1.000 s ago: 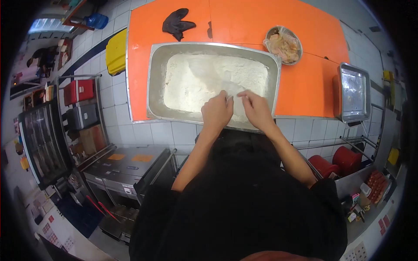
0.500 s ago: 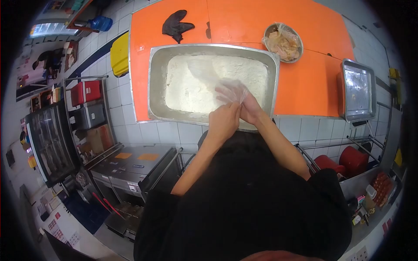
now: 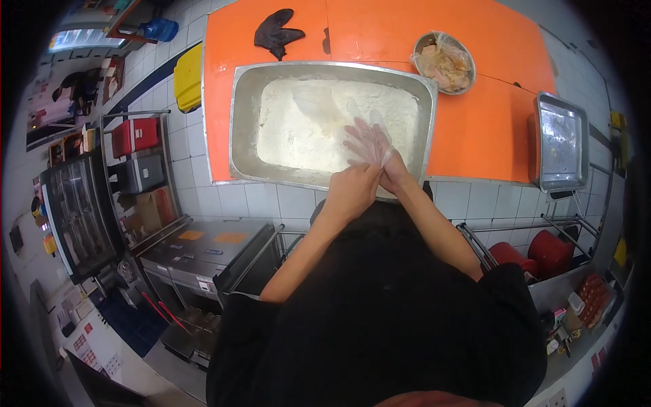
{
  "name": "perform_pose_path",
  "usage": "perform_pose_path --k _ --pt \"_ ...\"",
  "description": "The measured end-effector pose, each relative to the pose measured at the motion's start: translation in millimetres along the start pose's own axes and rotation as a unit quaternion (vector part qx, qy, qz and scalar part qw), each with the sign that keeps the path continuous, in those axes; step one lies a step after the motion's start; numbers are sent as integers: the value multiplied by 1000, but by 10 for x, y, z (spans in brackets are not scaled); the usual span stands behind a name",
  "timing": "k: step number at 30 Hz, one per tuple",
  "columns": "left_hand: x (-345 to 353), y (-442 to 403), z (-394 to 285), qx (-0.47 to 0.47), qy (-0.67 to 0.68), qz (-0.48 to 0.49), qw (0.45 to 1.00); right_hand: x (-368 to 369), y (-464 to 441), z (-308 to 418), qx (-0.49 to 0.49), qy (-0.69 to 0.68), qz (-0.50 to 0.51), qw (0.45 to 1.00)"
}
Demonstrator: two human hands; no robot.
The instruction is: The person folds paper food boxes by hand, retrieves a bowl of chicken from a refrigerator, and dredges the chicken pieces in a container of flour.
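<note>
A thin clear plastic glove [image 3: 384, 136] covers my right hand [image 3: 374, 148], whose fingers are spread over the near right part of a large metal tray [image 3: 239, 125]. White flour [image 3: 291, 142] fills the tray's bottom. My left hand [image 3: 354, 192] is closed at the right wrist, pinching the glove's cuff. Another clear plastic piece [image 3: 317, 102] lies on the flour. Behind the tray, a black glove [image 3: 277, 34] rests on the orange table [image 3: 380, 34]. To the back right stands a metal bowl [image 3: 444, 62] of raw meat pieces in clear plastic.
An empty-looking metal pan [image 3: 561, 141] sits at the table's right end. Left of the table is a yellow bin [image 3: 188, 78]. A steel counter unit [image 3: 203, 254] stands at the lower left, red containers [image 3: 550, 252] at the lower right. A person [image 3: 71, 85] is far left.
My right hand has gone into the clear glove and spread its fingers. My left hand has moved from beside it to the wrist, gripping the cuff.
</note>
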State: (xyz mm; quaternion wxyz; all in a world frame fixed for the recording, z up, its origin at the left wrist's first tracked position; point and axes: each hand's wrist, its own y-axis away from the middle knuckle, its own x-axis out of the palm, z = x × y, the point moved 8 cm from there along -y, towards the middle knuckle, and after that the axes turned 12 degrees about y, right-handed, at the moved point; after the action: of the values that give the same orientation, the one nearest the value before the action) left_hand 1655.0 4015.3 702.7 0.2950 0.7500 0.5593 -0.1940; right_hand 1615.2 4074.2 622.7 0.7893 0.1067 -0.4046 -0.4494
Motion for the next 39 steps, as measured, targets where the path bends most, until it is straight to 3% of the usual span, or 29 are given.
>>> perform_pose_path --k 6,8,12,13,15,17,18,20,21,22,24,27,28,29,30,31,33,39 --pt "21 -32 -82 21 14 15 1000 -114 -60 -119 -18 19 33 999" --pt "19 -56 -134 34 27 33 999 -100 -72 -177 15 -30 54 998" --pt "123 -102 -232 42 9 100 994 -201 -269 -277 38 -23 10 999" --pt "195 8 -323 62 -3 78 995 -292 -272 -433 -9 99 21 995" --pt "250 0 -331 92 -14 65 994 -369 -360 -408 -59 217 17 974" --pt "142 13 -297 114 2 34 993 -384 -379 -389 -7 -20 4 1000" --pt "108 46 -296 120 2 39 992 -367 -363 -314 -12 -22 -3 1000" --pt "-5 75 -180 42 69 38 996 -471 -226 51 -14 32 -126 991" --pt "-32 127 -27 -5 120 20 993 -515 -179 258 -19 30 -130 991" --pt "-29 134 58 0 119 23 993 -609 -123 618 -99 67 -143 982" --pt "-250 189 242 21 49 -125 991 -901 -62 1289 -207 138 -175 953" --pt "-267 202 666 11 12 -184 983 -1566 -344 2158 -228 251 -300 891" --pt "-241 218 736 8 12 -185 983 -1580 -395 2539 -299 607 -325 661" --pt "-211 211 757 23 -7 -184 983 -1432 -491 2604 -316 850 -289 306" --pt "-198 194 749 38 -26 -183 982 -1367 -517 2715 -319 851 -287 303" --pt "-195 195 741 38 -26 -187 981 -1515 -691 2786 -154 860 -272 404" --pt "-164 188 742 28 -33 -185 982 -1694 -823 2749 15 838 -247 487" --pt "-155 188 779 -3 -40 -199 979 -2005 -1327 2437 -11 915 -135 379"
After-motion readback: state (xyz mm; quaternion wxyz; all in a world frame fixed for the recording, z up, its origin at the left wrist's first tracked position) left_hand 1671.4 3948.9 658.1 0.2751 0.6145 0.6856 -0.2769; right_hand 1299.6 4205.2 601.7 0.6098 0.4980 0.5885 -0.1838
